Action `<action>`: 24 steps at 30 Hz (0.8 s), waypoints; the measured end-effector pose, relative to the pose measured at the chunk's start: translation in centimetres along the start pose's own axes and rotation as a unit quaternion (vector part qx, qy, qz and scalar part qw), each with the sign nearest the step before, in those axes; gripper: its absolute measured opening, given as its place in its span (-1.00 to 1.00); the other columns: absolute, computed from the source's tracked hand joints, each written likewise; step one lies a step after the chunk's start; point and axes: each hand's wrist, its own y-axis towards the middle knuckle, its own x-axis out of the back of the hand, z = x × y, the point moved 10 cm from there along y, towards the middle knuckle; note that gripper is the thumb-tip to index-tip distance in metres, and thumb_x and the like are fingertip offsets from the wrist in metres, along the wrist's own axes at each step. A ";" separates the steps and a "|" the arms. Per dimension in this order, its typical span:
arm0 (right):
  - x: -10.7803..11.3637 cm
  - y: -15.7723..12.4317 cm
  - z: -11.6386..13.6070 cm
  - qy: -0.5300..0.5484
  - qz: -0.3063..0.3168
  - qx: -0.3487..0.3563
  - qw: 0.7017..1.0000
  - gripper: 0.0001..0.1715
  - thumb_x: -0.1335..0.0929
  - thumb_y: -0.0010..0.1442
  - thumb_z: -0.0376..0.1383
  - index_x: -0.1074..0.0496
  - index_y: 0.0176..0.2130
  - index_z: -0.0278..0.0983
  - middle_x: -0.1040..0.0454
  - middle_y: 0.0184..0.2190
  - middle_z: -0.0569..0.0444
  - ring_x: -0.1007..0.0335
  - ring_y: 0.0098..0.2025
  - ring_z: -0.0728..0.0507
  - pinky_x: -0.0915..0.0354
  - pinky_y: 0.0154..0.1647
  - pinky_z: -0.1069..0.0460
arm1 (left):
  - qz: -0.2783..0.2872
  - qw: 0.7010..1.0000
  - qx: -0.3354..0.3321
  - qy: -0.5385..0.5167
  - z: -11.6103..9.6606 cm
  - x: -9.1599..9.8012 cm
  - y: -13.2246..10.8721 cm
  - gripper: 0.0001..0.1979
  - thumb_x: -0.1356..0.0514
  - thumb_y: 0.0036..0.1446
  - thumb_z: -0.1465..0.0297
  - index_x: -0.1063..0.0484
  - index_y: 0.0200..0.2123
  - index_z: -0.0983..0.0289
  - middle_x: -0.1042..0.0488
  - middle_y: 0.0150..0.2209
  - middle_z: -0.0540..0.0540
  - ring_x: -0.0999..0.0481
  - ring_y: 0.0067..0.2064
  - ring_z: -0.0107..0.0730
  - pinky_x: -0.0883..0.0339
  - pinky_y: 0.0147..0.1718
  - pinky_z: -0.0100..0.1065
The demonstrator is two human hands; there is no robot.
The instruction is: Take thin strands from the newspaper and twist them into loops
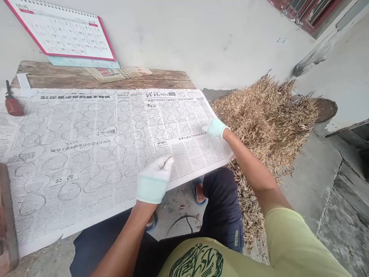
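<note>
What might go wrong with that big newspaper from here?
The thin-looking white printed newspaper sheet might crease or tear under the white-gloved left hand. Its corner near the white-gloved right hand lies right beside the pile of dry straw-coloured stalks, so it could snag on them.

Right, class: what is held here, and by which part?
A spread newspaper: the left hand at its lower edge, the right hand near its right edge. Grip or mere touch cannot be told.
</note>
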 end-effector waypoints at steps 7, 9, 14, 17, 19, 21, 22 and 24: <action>0.9 -0.4 -0.3 -0.002 0.015 -0.049 0.999 -0.74 -0.40 0.33 -0.41 -0.57 -0.40 -0.47 -0.51 -0.53 0.01 -0.42 -0.35 -0.05 -0.36 -0.20 0.07 | 0.033 0.999 0.020 -0.013 0.9 -1.2 0.2 -0.58 -0.19 0.30 0.05 -0.68 0.06 0.08 -0.73 0.00 0.05 -0.61 0.20 -0.01 -0.34 0.32 -0.08; 1.0 -0.7 -0.4 0.007 0.008 -0.058 0.998 -0.73 -0.38 0.32 -0.42 -0.57 -0.41 -0.46 -0.50 -0.57 0.03 -0.40 -0.38 -0.03 -0.34 -0.24 0.09 | 0.047 0.999 0.019 -0.006 0.9 -1.7 0.2 -0.55 -0.18 0.31 0.03 -0.66 0.09 0.10 -0.70 0.07 0.08 -0.59 0.23 -0.01 -0.30 0.35 -0.07; 1.2 -1.6 -1.3 0.039 -0.026 -0.078 0.996 -0.78 -0.36 0.29 -0.40 -0.57 -0.37 -0.44 -0.57 -0.54 0.00 -0.42 -0.43 -0.03 -0.32 -0.34 0.10 | 0.062 0.998 0.000 0.029 -0.7 -3.0 0.0 -0.54 -0.18 0.33 0.05 -0.63 0.13 0.12 -0.64 0.17 0.12 -0.55 0.27 0.05 -0.33 0.33 -0.02; 1.2 -2.4 -2.0 0.057 -0.043 -0.085 0.994 -0.78 -0.36 0.29 -0.35 -0.57 -0.35 -0.39 -0.61 -0.51 0.01 -0.45 -0.46 -0.05 -0.32 -0.38 0.10 | 0.073 0.996 -0.017 0.048 -2.3 -4.1 -0.2 -0.52 -0.18 0.34 0.07 -0.60 0.18 0.14 -0.63 0.19 0.15 -0.53 0.29 0.08 -0.33 0.32 -0.01; 1.3 -3.1 -2.5 0.078 -0.055 -0.085 0.992 -0.76 -0.36 0.28 -0.31 -0.58 -0.37 -0.35 -0.60 -0.54 0.04 -0.48 -0.46 -0.07 -0.33 -0.39 0.10 | 0.081 0.995 -0.019 0.053 -3.0 -4.8 -0.2 -0.50 -0.17 0.35 0.09 -0.55 0.23 0.17 -0.60 0.22 0.18 -0.51 0.31 0.06 -0.32 0.33 -0.03; 1.4 -4.0 -2.9 0.115 -0.068 -0.079 0.988 -0.73 -0.35 0.27 -0.29 -0.57 -0.42 -0.31 -0.58 -0.58 0.07 -0.51 -0.45 -0.08 -0.35 -0.37 0.09 | 0.083 0.995 -0.015 0.060 -3.6 -5.4 -0.1 -0.47 -0.17 0.37 0.13 -0.49 0.30 0.19 -0.56 0.27 0.19 -0.49 0.34 0.02 -0.29 0.35 -0.05; 1.5 -4.5 -3.1 0.135 -0.074 -0.075 0.985 -0.72 -0.36 0.26 -0.28 -0.56 -0.44 -0.30 -0.56 -0.60 0.09 -0.52 -0.44 -0.09 -0.36 -0.35 0.09 | 0.080 0.995 -0.015 0.064 -3.9 -5.6 0.1 -0.46 -0.18 0.37 0.15 -0.46 0.33 0.20 -0.53 0.30 0.20 -0.47 0.36 0.00 -0.26 0.37 -0.05; 1.7 -5.4 -3.3 0.166 -0.085 -0.067 0.980 -0.72 -0.37 0.24 -0.27 -0.55 -0.48 -0.28 -0.55 -0.62 0.11 -0.54 -0.41 -0.08 -0.38 -0.29 0.09 | 0.068 0.995 -0.022 0.067 -4.6 -5.9 0.4 -0.44 -0.20 0.36 0.18 -0.41 0.37 0.20 -0.47 0.36 0.20 -0.42 0.39 -0.02 -0.20 0.41 -0.05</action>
